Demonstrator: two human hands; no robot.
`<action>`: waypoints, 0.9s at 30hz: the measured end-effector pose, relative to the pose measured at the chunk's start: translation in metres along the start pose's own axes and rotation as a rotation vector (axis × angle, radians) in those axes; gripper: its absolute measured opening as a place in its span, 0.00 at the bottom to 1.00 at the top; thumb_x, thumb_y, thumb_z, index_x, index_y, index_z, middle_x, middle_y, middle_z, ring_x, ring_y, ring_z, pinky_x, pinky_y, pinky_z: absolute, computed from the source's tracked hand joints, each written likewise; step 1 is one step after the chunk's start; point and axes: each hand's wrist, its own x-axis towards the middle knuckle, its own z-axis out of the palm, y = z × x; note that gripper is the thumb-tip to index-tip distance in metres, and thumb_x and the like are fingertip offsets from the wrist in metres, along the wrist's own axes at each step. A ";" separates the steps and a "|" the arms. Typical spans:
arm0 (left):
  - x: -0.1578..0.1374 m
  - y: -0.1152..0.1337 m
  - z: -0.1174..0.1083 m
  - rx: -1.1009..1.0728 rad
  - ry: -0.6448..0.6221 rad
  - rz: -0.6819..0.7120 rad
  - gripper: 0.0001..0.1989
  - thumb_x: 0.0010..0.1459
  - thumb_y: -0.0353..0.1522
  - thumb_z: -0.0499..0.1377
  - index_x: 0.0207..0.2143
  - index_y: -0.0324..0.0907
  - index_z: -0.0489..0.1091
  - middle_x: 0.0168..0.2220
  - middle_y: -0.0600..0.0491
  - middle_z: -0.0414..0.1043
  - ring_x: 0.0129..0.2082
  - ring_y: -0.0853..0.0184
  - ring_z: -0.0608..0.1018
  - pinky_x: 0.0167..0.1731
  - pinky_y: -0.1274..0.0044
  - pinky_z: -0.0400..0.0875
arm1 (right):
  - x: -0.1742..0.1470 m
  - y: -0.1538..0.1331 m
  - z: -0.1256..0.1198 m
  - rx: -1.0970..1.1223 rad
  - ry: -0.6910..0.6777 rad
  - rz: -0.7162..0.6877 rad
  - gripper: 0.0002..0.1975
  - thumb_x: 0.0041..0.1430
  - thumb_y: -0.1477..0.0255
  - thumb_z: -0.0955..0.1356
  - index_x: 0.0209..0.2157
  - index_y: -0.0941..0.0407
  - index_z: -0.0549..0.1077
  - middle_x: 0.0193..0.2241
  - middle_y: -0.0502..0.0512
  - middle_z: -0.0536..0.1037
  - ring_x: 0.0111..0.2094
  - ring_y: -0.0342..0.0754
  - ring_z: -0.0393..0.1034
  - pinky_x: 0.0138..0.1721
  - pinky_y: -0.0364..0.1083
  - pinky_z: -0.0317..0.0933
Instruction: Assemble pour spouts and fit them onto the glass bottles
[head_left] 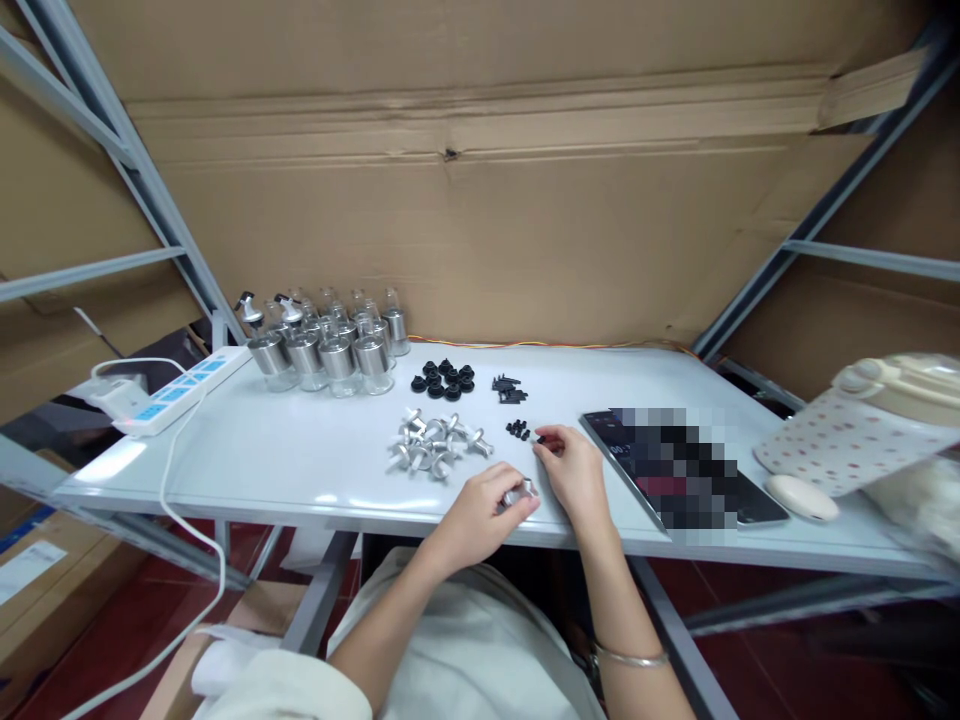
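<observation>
My left hand [487,512] is closed around a silver bottle pourer [523,490] near the table's front edge, and its fingers cover part of it. Beside a small cluster of tiny black pieces [517,430], my right hand [573,467] pinches one small black piece [539,440] between thumb and fingertips. Left of the hands lies a loose heap of silver pourers [433,444] with pale stems. Farther back are a group of black ringed stoppers [444,380] and a small pile of thin black sticks [510,389].
Several glass bottles [341,362] with metal bands stand at the back left, two topped with pourers. A power strip [187,390] and cable lie left. On the right are a tablet-like device [641,465], partly blurred, a white oval object [802,497] and a spotted jug [840,430].
</observation>
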 end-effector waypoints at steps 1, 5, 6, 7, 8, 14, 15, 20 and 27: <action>0.000 0.000 0.000 0.001 -0.001 0.000 0.08 0.60 0.34 0.53 0.30 0.39 0.66 0.29 0.55 0.63 0.30 0.70 0.66 0.32 0.79 0.59 | 0.000 0.000 0.000 0.001 0.004 -0.005 0.08 0.44 0.75 0.64 0.29 0.58 0.73 0.27 0.56 0.75 0.26 0.48 0.68 0.35 0.49 0.63; 0.000 0.000 0.000 0.002 0.004 0.002 0.08 0.60 0.34 0.53 0.30 0.39 0.66 0.29 0.55 0.62 0.30 0.70 0.66 0.32 0.79 0.60 | -0.001 0.002 0.001 -0.001 0.010 -0.017 0.09 0.44 0.75 0.63 0.29 0.58 0.73 0.28 0.56 0.75 0.26 0.48 0.69 0.35 0.49 0.63; 0.000 0.000 0.000 0.004 0.004 -0.001 0.08 0.60 0.34 0.53 0.30 0.39 0.66 0.29 0.55 0.62 0.30 0.70 0.67 0.32 0.79 0.60 | -0.001 0.002 0.002 -0.002 0.008 -0.020 0.09 0.44 0.75 0.63 0.29 0.58 0.73 0.28 0.56 0.75 0.26 0.47 0.69 0.35 0.48 0.64; 0.000 0.001 -0.001 0.006 0.003 -0.004 0.08 0.60 0.34 0.53 0.30 0.39 0.66 0.29 0.54 0.63 0.30 0.70 0.67 0.32 0.79 0.60 | -0.001 0.003 0.002 -0.003 0.011 -0.023 0.10 0.44 0.75 0.63 0.29 0.58 0.73 0.28 0.56 0.76 0.26 0.47 0.69 0.34 0.48 0.64; 0.000 0.001 -0.001 0.008 0.002 -0.007 0.08 0.60 0.34 0.53 0.30 0.39 0.66 0.29 0.54 0.63 0.30 0.70 0.67 0.31 0.79 0.60 | -0.001 0.003 0.002 -0.006 0.016 -0.028 0.10 0.44 0.75 0.63 0.29 0.58 0.73 0.28 0.57 0.76 0.26 0.47 0.69 0.34 0.48 0.64; 0.001 0.000 0.000 -0.004 0.002 -0.008 0.08 0.59 0.33 0.54 0.29 0.39 0.66 0.28 0.55 0.62 0.30 0.70 0.66 0.31 0.79 0.59 | -0.001 0.001 0.004 -0.092 0.033 -0.064 0.09 0.48 0.71 0.63 0.28 0.58 0.74 0.27 0.58 0.75 0.26 0.49 0.68 0.35 0.49 0.62; 0.001 0.000 0.000 -0.004 0.001 -0.009 0.08 0.59 0.33 0.54 0.29 0.39 0.66 0.28 0.55 0.62 0.30 0.70 0.66 0.31 0.79 0.59 | -0.001 0.000 0.004 -0.104 0.024 -0.066 0.09 0.49 0.70 0.63 0.28 0.58 0.74 0.26 0.58 0.75 0.26 0.49 0.68 0.35 0.49 0.62; 0.001 0.003 -0.001 0.004 -0.002 -0.021 0.08 0.59 0.33 0.54 0.29 0.39 0.66 0.28 0.55 0.61 0.30 0.70 0.66 0.32 0.79 0.59 | -0.002 0.000 0.004 -0.123 -0.009 -0.075 0.08 0.49 0.72 0.62 0.26 0.57 0.73 0.25 0.57 0.75 0.26 0.49 0.67 0.34 0.48 0.61; 0.001 0.002 -0.001 0.016 0.001 -0.005 0.08 0.59 0.34 0.53 0.29 0.39 0.66 0.29 0.54 0.63 0.30 0.70 0.66 0.33 0.78 0.60 | -0.002 0.002 0.006 -0.160 0.003 -0.095 0.11 0.51 0.74 0.60 0.32 0.58 0.73 0.25 0.56 0.73 0.27 0.50 0.66 0.34 0.48 0.60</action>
